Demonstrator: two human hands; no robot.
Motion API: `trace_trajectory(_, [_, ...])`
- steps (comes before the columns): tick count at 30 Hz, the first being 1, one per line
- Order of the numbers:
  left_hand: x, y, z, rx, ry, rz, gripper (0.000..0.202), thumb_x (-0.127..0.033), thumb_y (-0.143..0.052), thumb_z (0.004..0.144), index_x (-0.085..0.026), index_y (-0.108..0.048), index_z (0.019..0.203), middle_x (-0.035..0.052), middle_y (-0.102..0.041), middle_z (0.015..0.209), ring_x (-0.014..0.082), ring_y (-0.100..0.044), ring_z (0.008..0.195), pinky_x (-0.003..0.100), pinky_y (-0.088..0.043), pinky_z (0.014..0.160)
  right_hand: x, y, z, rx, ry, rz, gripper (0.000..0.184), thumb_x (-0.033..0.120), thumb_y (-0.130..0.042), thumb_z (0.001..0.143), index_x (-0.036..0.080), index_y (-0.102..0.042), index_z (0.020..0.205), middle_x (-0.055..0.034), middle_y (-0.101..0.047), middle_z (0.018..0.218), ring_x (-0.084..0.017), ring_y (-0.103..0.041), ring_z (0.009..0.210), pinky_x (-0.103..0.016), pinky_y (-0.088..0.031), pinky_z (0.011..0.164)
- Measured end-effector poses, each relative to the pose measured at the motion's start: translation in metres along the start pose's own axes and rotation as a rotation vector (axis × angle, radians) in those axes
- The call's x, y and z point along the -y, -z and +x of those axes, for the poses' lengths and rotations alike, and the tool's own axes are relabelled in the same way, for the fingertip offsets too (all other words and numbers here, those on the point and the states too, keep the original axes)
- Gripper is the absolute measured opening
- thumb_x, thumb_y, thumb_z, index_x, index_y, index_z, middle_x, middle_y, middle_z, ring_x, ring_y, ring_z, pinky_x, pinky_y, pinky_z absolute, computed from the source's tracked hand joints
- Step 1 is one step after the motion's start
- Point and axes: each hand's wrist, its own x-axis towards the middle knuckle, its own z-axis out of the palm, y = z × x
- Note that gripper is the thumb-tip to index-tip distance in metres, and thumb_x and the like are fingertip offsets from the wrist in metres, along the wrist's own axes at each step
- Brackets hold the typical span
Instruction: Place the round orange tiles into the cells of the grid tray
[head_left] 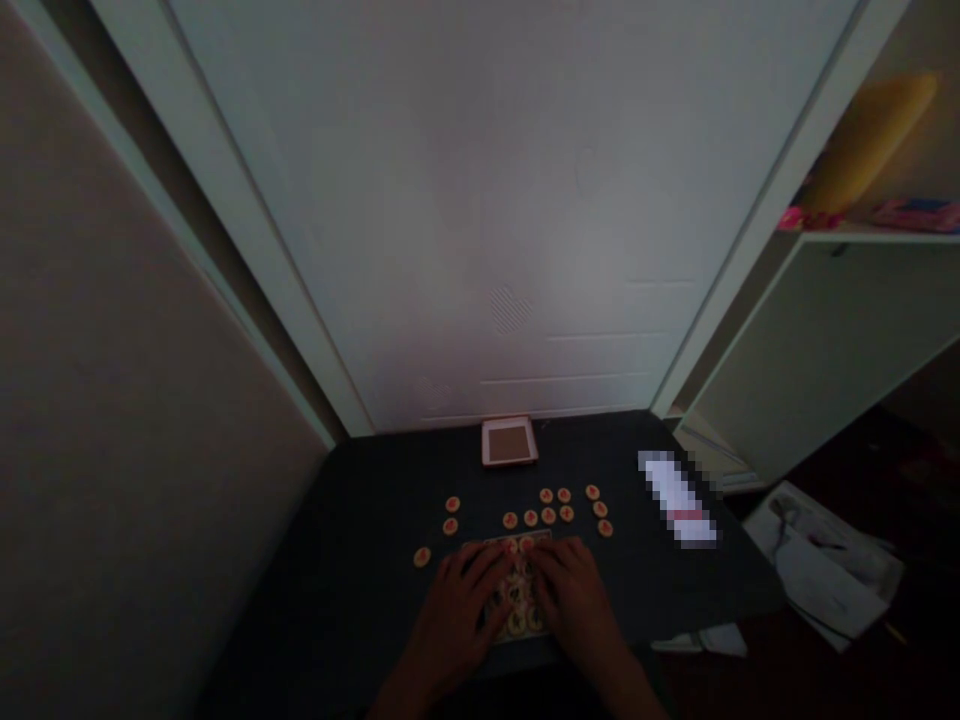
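Observation:
Low in the head view, a shallow tray (544, 537) holds several round Chinese chess pieces (516, 622), some with dark characters and some with red. My left hand (463, 605) lies over the tray's left side, fingers stretched and apart. Its fingertips reach a red-marked piece (512, 546) in the far row. Over the right side rests my right hand (574, 595), its fingertips near another red-marked piece (527, 545). Both hands cover parts of the tray and its pieces; whether a fingertip grips any piece is hard to see in the dim light.
Loose red-marked pieces (549, 516) lie on the dark table (360, 520) beyond the tray and to both sides. A small open box or lid (510, 444) sits by the white panel (480, 250). At the right is a blurred-out white item (675, 500); a shelf unit (840, 330) stands beyond.

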Motion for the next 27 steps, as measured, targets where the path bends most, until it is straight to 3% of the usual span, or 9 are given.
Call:
trace_trajectory(5, [0.0,-0.002,0.005,-0.025,-0.032,0.001,0.051,-0.039,-0.051,0.099,-0.035,-0.04,0.149,0.0,-0.053,0.146,0.027,-0.046,0.129,0.045,-0.043,0.104,0.003,0.001,0.001,-0.015,-0.002,-0.032,0.038,0.008,-0.06,0.089,0.028,-0.066,0.121,-0.005,-0.071,0.113,-0.025,-0.06,0.102,-0.041,-0.048,0.091])
trace_trajectory(11, [-0.007,-0.004,0.01,0.005,-0.043,0.018,0.054,-0.039,-0.049,0.1,-0.034,-0.034,0.152,0.0003,-0.051,0.148,0.0271,-0.044,0.13,0.047,-0.04,0.108,0.0,0.001,-0.001,-0.003,-0.005,-0.03,0.038,0.009,-0.06,0.09,0.028,-0.065,0.122,-0.0038,-0.071,0.114,-0.024,-0.059,0.102,-0.04,-0.048,0.093])
trace_trajectory(27, [-0.014,0.002,0.012,0.02,-0.024,-0.009,0.048,-0.04,-0.049,0.1,-0.034,-0.043,0.147,0.0024,-0.055,0.143,0.0278,-0.046,0.129,0.049,-0.04,0.108,-0.002,0.001,-0.007,-0.052,0.044,-0.049,0.039,0.006,-0.059,0.088,0.027,-0.066,0.121,-0.0053,-0.072,0.111,-0.025,-0.061,0.1,-0.041,-0.05,0.089])
